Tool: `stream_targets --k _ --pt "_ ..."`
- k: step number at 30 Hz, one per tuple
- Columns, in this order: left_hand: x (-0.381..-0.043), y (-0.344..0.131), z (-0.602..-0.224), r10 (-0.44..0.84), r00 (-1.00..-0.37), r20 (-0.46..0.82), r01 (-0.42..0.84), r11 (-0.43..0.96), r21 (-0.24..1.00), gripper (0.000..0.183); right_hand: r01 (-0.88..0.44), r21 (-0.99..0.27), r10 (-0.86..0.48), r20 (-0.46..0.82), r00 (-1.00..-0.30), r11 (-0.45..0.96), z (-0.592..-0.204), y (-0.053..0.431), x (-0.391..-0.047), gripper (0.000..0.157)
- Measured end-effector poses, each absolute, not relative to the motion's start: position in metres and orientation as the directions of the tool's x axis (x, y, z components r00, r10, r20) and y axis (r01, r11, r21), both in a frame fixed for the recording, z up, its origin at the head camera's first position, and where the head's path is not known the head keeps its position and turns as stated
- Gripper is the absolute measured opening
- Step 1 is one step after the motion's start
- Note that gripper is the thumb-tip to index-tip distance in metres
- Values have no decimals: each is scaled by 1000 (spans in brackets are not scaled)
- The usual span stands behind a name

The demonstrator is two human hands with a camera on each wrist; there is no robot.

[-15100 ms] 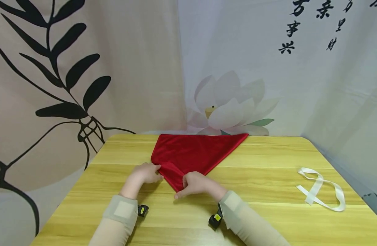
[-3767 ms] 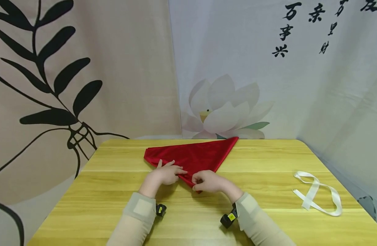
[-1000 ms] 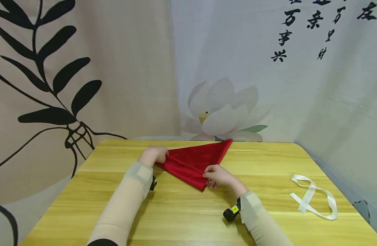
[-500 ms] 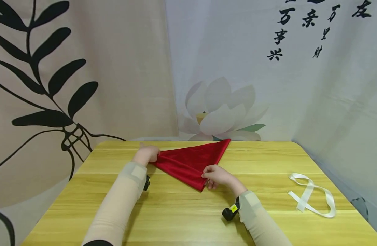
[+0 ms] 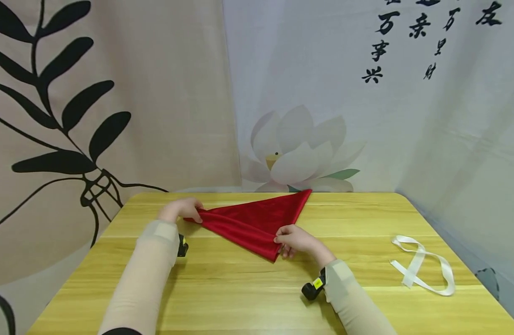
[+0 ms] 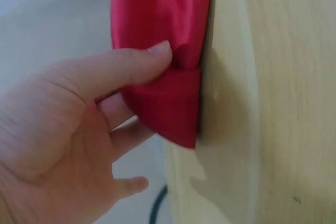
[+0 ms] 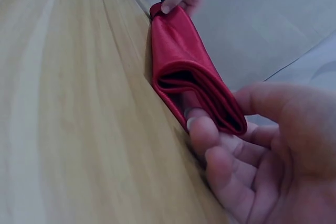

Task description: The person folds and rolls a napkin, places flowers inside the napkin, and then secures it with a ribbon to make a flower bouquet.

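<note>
A red satin cloth (image 5: 263,216), folded over along its near side, lies slantwise on the table with one pointed corner at the back edge. At its left tip my left hand (image 5: 179,209) pinches the fabric; the left wrist view shows the thumb on top of the tip and fingers (image 6: 134,135) beneath. My right hand (image 5: 300,241) grips the near right end of the fold. Close up in the right wrist view, the cloth's end (image 7: 202,85) shows several rolled layers, with the thumb outside and some fingertips inside the opening.
A white ribbon (image 5: 447,274) lies in a loose loop on the right of the wooden table (image 5: 240,298). Behind the table's back edge hangs a printed curtain (image 5: 177,93) with leaves, a lotus and characters.
Over the last second my left hand has slid left along the cloth to its tip, while my right hand kept its hold. Earlier the cloth was wider and its near side less folded.
</note>
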State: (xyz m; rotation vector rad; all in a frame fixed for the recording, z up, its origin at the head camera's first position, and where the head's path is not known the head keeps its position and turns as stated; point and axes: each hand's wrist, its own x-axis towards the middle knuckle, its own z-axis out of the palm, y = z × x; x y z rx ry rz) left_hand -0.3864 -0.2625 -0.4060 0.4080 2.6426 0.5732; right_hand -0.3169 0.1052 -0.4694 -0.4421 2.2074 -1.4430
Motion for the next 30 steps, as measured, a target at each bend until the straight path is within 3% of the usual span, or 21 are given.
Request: stream_targets --k 4,9,30 --pt "-386 -278 -409 398 -863 -313 185 823 536 12 -18 -917 -498 -200 -844 399 -471 106 -318 10" --pt "-384 -291 -413 419 -870 -260 199 780 593 16 -26 -916 -498 -193 -846 399 -471 108 -318 10" --pt "-383 -303 -429 385 -914 -127 235 759 607 22 -19 -925 -502 -188 -845 378 -472 107 -317 11"
